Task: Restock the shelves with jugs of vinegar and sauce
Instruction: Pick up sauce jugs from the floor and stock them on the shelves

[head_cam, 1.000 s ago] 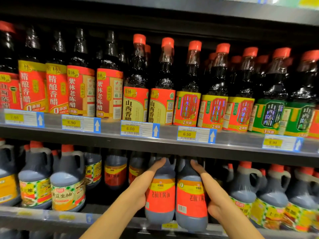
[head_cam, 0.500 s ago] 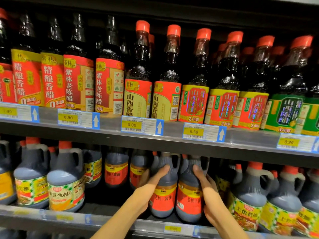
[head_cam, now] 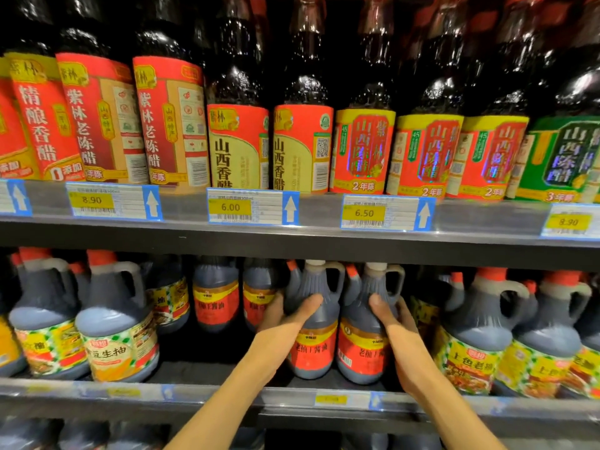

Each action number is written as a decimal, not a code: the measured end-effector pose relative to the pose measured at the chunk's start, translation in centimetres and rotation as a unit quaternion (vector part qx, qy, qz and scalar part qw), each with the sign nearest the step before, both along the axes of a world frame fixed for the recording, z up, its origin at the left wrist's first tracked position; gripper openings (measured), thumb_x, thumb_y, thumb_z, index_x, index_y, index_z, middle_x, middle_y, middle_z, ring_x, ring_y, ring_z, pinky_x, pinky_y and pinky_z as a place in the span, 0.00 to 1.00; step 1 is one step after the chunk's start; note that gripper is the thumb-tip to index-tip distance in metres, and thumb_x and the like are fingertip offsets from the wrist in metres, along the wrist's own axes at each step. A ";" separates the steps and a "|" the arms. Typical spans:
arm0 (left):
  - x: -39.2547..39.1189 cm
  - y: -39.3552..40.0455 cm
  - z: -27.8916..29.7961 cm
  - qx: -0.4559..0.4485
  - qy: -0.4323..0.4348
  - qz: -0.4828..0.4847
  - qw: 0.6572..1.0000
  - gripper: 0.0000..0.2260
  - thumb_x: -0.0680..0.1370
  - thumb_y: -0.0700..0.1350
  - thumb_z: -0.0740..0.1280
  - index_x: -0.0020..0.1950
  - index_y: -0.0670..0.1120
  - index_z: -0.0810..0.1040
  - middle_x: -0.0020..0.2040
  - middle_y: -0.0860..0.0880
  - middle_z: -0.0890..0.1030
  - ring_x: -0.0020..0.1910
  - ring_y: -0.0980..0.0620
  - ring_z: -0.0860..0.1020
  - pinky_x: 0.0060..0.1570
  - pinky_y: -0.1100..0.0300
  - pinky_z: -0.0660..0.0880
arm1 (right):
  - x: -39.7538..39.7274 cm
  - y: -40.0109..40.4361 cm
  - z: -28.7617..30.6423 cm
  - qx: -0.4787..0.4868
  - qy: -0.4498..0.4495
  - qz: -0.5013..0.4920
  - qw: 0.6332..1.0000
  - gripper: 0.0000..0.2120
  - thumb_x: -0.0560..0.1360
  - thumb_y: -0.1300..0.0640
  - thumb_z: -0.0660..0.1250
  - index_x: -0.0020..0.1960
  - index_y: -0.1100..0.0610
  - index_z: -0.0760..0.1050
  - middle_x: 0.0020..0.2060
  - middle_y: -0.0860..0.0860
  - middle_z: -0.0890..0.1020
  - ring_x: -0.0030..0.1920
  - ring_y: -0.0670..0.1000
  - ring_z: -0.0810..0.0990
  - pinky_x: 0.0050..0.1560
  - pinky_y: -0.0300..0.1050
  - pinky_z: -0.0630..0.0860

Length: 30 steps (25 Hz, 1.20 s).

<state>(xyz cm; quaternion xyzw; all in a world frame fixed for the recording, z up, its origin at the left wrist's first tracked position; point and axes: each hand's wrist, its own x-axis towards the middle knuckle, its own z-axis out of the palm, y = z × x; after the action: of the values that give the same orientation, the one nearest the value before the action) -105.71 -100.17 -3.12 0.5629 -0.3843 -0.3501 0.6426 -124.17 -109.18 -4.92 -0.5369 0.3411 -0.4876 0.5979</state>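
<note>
Both my hands on two red-labelled sauce jugs on the lower shelf.

From my head camera: my left hand (head_cam: 285,323) wraps the left jug (head_cam: 313,326) from its left side, thumb laid across the dark shoulder, fingers curled behind it out of sight. My right hand (head_cam: 394,323) grips the right jug (head_cam: 363,339) from its right side, thumb on the front, fingers round the back. The two jugs stand upright, touching each other, on the lower shelf (head_cam: 207,393) a little back from its front edge. Green-checked jugs (head_cam: 117,339) stand to the left, another green-labelled jug (head_cam: 477,345) just beside my right hand. On the upper shelf (head_cam: 324,237), above price tags (head_cam: 230,207), stands a row of vinegar bottles (head_cam: 238,141).
</note>
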 end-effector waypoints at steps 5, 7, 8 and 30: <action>-0.5 0.9 -0.8 0.001 -0.128 0.031 0.991 0.40 0.57 0.66 0.80 0.67 0.62 0.72 0.65 0.61 0.79 0.62 0.70 0.76 0.58 0.72 0.75 | -0.7 1.1 -0.2 -0.051 0.002 -0.001 0.999 0.37 0.57 0.37 0.81 0.62 0.43 0.73 0.55 0.46 0.87 0.55 0.46 0.86 0.48 0.39 0.82; -0.8 1.1 -1.0 0.001 -0.166 0.066 0.984 0.37 0.55 0.67 0.79 0.61 0.63 0.73 0.58 0.65 0.80 0.56 0.71 0.78 0.48 0.76 0.74 | -1.0 1.7 -0.2 -0.072 0.034 0.013 0.997 0.37 0.57 0.43 0.82 0.62 0.41 0.71 0.52 0.44 0.88 0.53 0.43 0.86 0.45 0.35 0.81; -0.9 1.1 -1.1 -0.001 -0.173 0.080 0.982 0.38 0.55 0.67 0.79 0.63 0.61 0.74 0.57 0.64 0.80 0.56 0.67 0.79 0.48 0.75 0.73 | -1.2 1.7 -0.3 -0.080 0.051 0.013 0.995 0.36 0.59 0.47 0.84 0.62 0.41 0.70 0.52 0.44 0.88 0.52 0.42 0.86 0.45 0.34 0.81; -0.4 -2.8 -1.2 0.005 -0.189 0.103 0.977 0.35 0.65 0.57 0.83 0.67 0.47 0.75 0.63 0.50 0.82 0.63 0.47 0.80 0.62 0.51 0.76 | 0.6 -1.2 0.4 -0.054 0.026 -0.008 0.998 0.38 0.55 0.44 0.82 0.62 0.45 0.71 0.55 0.47 0.87 0.54 0.48 0.86 0.51 0.44 0.82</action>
<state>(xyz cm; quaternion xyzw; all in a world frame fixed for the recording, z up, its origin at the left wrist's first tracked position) -106.10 -103.00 -4.30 0.6586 -0.4368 -0.1713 0.5883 -123.55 -110.35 -4.50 -0.5780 0.3343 -0.4959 0.5552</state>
